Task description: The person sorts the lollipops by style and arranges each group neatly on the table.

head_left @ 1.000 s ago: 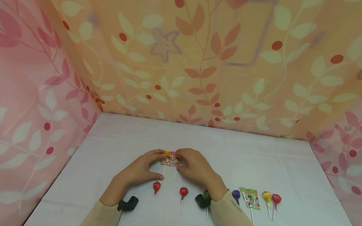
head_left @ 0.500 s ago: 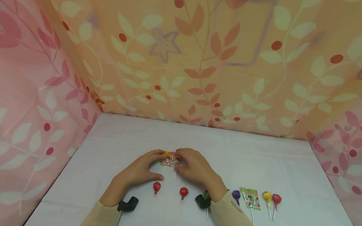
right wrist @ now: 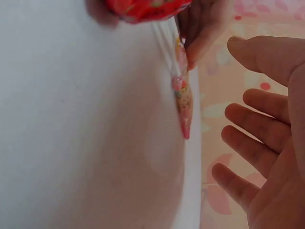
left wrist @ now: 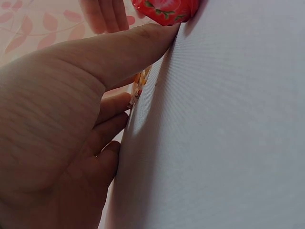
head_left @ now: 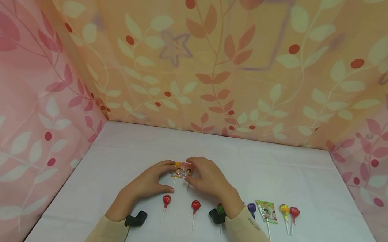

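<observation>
Two flat-wrapped lollipops, a yellow-orange one [head_left: 177, 169] and a pink one [head_left: 189, 169], lie side by side on the white table, sticks toward the person. My left hand [head_left: 149, 179] rests on the table at the left, fingertips at the yellow wrapper's edge and thumb spread below near a stick. My right hand [head_left: 209, 177] hovers over the pink wrapper and partly covers it in the head view. In the right wrist view its fingers [right wrist: 250, 121] are spread, apart from the pink wrapper [right wrist: 183, 107].
Nearer the person lie two red round lollipops [head_left: 166, 200] [head_left: 195, 206]. A green one [head_left: 220, 209] is partly hidden by the right wrist's black camera [head_left: 216, 216]. Farther right are a purple lollipop [head_left: 252, 209], a green flat-wrapped one [head_left: 266, 211], a yellow one [head_left: 284, 209] and another red one [head_left: 294, 213].
My right hand has come slightly up off the pink wrapper, showing more of it. The left hand keeps its place, and the head view has shifted a little.
</observation>
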